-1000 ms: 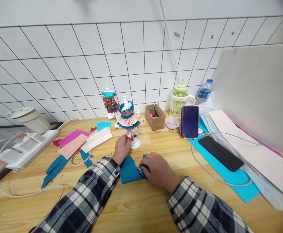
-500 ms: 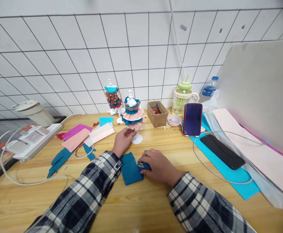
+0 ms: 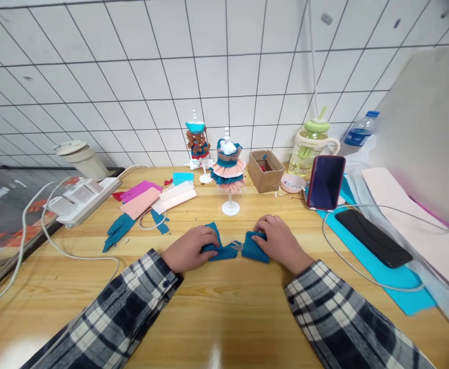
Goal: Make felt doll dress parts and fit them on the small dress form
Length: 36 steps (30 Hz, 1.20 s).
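Note:
My left hand rests low over the table, its fingers closed on a piece of teal crepe paper. Opposite it, my right hand grips another teal paper piece with curled fingers. Between the two pieces shows a small silver-grey pointed thing, too small to name surely. Just beyond my hands stands a small dress form on a white round base, wearing ruffled teal and pink paper layers with a brown band. Behind it to the left is a second dress form in turquoise, brown and red.
Pink, magenta and teal paper pieces lie left, near a white power strip with cables. A cardboard box, pink dish, drink jug, upright phone and flat black phone stand or lie right.
My left hand has left the front dress form's base and come down onto the teal paper. My right hand has shifted slightly, and two teal pieces now lie apart. The view has turned left.

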Tool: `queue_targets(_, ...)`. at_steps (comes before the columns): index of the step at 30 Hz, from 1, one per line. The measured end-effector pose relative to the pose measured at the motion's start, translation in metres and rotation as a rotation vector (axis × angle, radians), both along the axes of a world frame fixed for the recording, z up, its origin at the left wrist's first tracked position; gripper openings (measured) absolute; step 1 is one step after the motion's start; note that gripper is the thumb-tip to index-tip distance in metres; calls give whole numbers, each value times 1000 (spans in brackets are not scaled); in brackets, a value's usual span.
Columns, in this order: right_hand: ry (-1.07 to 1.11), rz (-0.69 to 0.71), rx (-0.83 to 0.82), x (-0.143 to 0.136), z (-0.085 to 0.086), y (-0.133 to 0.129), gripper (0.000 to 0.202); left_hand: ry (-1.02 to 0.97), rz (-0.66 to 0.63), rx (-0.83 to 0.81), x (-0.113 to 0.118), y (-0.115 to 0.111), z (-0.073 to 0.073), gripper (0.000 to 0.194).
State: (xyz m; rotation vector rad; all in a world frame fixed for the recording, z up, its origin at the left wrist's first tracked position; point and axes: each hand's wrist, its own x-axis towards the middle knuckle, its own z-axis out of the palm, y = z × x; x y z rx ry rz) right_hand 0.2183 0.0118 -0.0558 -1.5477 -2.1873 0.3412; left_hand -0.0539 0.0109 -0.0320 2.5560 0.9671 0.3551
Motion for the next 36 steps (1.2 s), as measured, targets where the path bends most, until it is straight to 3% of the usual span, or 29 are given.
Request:
queue_targets(2, 41, -29, -3, 1, -1, 1, 5, 30, 84, 22, -12, 7, 0, 14)
queue_targets(7, 354, -193, 26, 0, 4, -1, 16, 64, 538, 189, -54, 27, 9, 20)
queue_targets(10, 466, -160, -29, -4, 5, -5, 18, 27, 657, 237, -66, 30, 13, 25)
queue_targets(12, 533, -86, -85, -8, 6, -9, 20, -28, 701, 352, -61, 27, 15, 38)
queue_targets(13, 563, -29, -107, -11, 7, -11, 26, -66, 683, 401, -54, 23, 15, 48)
queue_targets(15, 587, 108, -145, -19, 9, -18, 43, -176, 515, 365, -35, 11, 17, 60)
queue_targets(17, 584, 236, -195, -29, 12, -26, 54, -322, 291, 165, -12, -5, 16, 66)
queue_targets(19, 617, 333, -238, -38, 14, -33, 54, -483, 229, -95, 10, -21, 12, 81)
queue_targets(20, 643, 353, -240, -42, 15, -36, 53, -534, 243, -249, 19, -27, 10, 80)
queue_targets(22, 680, 317, -224, -45, 15, -39, 45, -645, 290, -537, 31, -35, 5, 65)
queue_targets(25, 719, 121, -249, -41, 13, -34, 26, -739, 355, -753, 35, -33, 0, 45)
queue_targets(31, 978, -73, -524, -31, 5, -22, 41, -760, 320, -818, 24, -22, -6, 32)
queue_targets(34, 1126, -88, -547, -31, 4, -20, 43, -791, 224, -886, 17, -22, -3, 28)
queue_targets(36, 1090, -34, -531, -30, 6, -21, 42, -776, 152, -841, 13, -23, 2, 31)
